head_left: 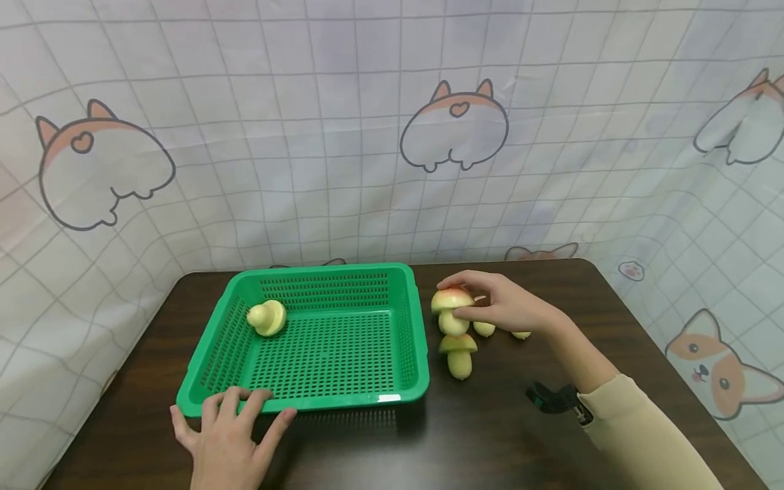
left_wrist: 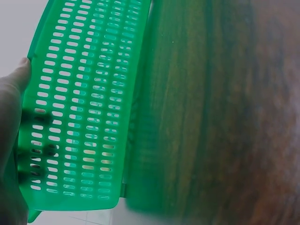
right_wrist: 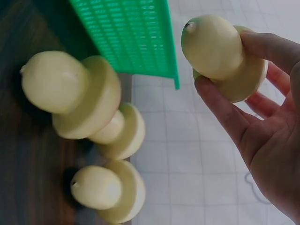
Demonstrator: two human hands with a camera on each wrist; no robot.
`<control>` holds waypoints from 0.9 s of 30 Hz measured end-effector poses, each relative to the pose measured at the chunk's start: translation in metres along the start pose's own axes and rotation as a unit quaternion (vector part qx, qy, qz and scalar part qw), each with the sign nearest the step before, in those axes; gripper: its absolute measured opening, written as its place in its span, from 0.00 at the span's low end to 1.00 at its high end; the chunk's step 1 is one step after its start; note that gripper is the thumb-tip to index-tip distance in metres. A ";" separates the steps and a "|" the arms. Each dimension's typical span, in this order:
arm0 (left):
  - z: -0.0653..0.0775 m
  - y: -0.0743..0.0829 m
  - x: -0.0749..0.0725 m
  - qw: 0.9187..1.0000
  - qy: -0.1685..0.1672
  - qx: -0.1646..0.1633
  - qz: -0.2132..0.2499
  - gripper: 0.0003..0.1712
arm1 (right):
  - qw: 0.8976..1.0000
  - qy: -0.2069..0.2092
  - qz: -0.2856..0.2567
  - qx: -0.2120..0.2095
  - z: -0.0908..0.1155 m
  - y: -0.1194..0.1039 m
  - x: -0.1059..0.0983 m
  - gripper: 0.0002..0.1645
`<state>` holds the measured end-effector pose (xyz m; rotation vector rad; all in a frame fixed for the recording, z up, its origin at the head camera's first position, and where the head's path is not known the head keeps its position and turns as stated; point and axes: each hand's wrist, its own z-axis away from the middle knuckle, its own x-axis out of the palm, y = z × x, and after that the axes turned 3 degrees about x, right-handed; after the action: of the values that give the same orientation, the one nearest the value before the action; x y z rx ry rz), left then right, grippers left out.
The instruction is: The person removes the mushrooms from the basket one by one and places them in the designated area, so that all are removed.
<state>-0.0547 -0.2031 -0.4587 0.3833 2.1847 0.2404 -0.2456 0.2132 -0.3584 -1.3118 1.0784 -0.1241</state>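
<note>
My right hand [head_left: 493,303] pinches a toy mushroom [head_left: 453,323], its cap red and yellow and its stem pale. The right wrist view shows this held mushroom [right_wrist: 213,49] between thumb and fingers, above the table. Just below it in the head view, another mushroom [head_left: 459,361] sits on the table, and two more show partly behind the hand. My left hand [head_left: 229,432] grips the near rim of a green plastic basket [head_left: 412,340], with fingers over the edge. One mushroom [head_left: 266,318] lies on its cap inside the basket, at the left.
The dark wooden table [head_left: 367,456] ends at a hanging sheet [head_left: 367,204] with grid lines and dog drawings at the back and sides. A black strap [head_left: 554,399] with a small device sits near the right sleeve.
</note>
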 end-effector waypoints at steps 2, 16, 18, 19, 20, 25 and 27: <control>-0.001 0.001 -0.001 1.000 -0.003 0.000 0.000 0.25 | 1.000 0.007 0.004 0.007 0.006 0.006 0.000 0.25; -0.002 0.002 0.000 1.000 0.007 0.005 0.003 0.25 | 0.999 0.042 -0.001 0.035 0.036 0.030 0.005 0.26; -0.003 0.002 0.000 1.000 0.007 0.006 0.004 0.24 | 0.998 0.046 0.001 0.033 0.039 0.032 0.004 0.26; -0.003 0.002 0.000 1.000 0.006 0.005 0.004 0.24 | 0.998 0.049 0.003 0.035 0.041 0.034 0.004 0.26; -0.003 0.002 -0.001 1.000 0.004 0.004 0.005 0.24 | 0.998 0.050 0.005 0.035 0.042 0.035 0.004 0.25; -0.002 0.001 -0.002 1.000 -0.002 -0.001 -0.001 0.24 | 0.998 0.055 0.018 0.037 0.050 0.042 0.004 0.26; -0.001 0.000 -0.002 1.000 -0.005 -0.003 -0.004 0.24 | 0.997 0.058 0.023 0.039 0.053 0.045 0.004 0.26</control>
<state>-0.0542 -0.2035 -0.4563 0.3706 2.1745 0.2405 -0.2288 0.2629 -0.4042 -1.2216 1.1898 -0.2084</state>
